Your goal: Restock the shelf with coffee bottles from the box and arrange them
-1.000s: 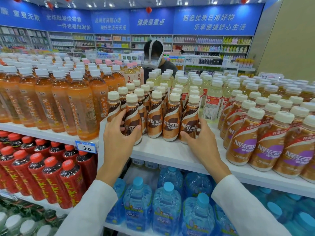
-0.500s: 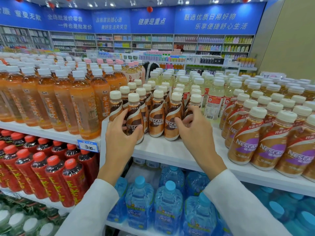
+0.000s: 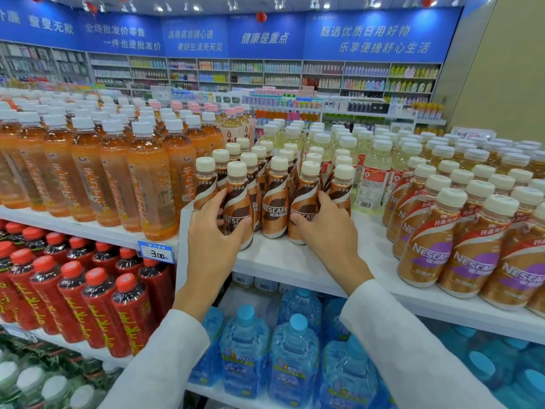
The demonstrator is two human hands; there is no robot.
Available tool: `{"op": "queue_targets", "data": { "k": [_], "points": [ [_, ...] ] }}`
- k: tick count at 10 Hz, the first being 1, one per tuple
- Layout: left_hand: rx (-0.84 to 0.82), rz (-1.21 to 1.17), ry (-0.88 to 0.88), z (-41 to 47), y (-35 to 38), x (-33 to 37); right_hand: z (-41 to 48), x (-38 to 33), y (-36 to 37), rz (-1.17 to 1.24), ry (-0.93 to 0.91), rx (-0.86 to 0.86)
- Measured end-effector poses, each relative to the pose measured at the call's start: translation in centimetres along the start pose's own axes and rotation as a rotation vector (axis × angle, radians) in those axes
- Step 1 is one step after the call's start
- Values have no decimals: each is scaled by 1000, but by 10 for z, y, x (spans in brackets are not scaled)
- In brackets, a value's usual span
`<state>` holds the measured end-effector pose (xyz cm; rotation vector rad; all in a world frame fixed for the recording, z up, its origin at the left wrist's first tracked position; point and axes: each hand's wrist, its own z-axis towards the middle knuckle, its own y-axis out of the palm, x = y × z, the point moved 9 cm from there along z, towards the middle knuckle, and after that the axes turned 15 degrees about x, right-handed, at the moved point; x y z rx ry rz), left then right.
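Right hand (image 3: pixel 326 224) shifted left to another bottle (image 3: pixel 303 208)

rear coffee bottles (image 3: pixel 267 150): labels hidden | wall shelves (image 3: pixel 265 72): too small

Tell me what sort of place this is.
Most likely a supermarket or discount shop: white shelves packed with rows of brown Nescafe coffee bottles, a blue price tag reading 3.00, and blue wall banners above aisles of toiletries.

Coffee bottles (image 3: pixel 274 208) left of purple-label bottles (image 3: pixel 472 249)
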<state>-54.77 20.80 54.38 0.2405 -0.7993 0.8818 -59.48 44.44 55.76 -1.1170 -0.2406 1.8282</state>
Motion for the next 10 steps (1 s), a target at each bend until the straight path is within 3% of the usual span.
{"op": "queue_targets", "data": {
  "k": [4,7,10],
  "points": [
    [-10,-4,-3,0,1,0,-3,7,3,11,-15,21],
    [20,-45,-62,-13,0,-7,-18,9,0,168,-49,83],
    [92,-69,37,-35,-4,-18,-49,27,-10,239,-100,95]
  ]
}}
